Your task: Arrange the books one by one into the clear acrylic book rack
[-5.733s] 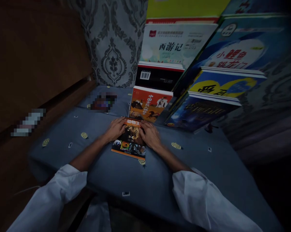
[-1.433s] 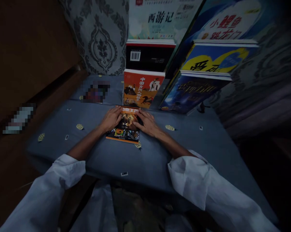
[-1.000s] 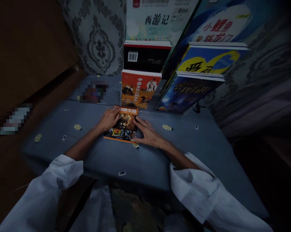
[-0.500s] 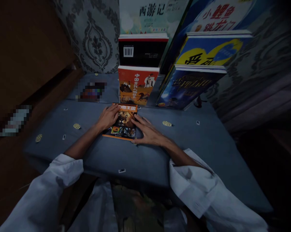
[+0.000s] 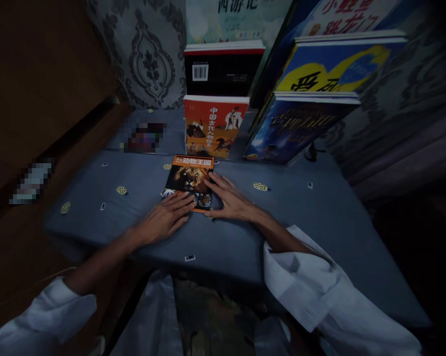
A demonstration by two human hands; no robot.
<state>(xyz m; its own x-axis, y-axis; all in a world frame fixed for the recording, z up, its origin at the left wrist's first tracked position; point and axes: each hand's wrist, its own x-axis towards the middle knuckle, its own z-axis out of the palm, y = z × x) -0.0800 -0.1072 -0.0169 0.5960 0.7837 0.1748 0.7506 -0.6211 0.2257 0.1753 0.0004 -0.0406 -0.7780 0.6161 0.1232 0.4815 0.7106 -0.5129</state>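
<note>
One book (image 5: 190, 179), partly under left grip (image 5: 166, 217), touching right grip (image 5: 232, 201)

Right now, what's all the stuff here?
lion book: one, black and orange, flat on cloth
red book: one, red and orange, standing behind it
black cover: one, black, behind red book
green cover: one, pale green, behind black cover
blue covers: three, blue, one part yellow, standing right
blurred patches: two, one dark, one pale, left
printed cloth: one, blue-grey, beneath
patterned wall: one, grey, behind
wooden panel: one, brown, left
sleeves: two, white, below
left hand: one, bare, across lion book's lower part
right hand: one, bare, at lion book's right edge
</note>
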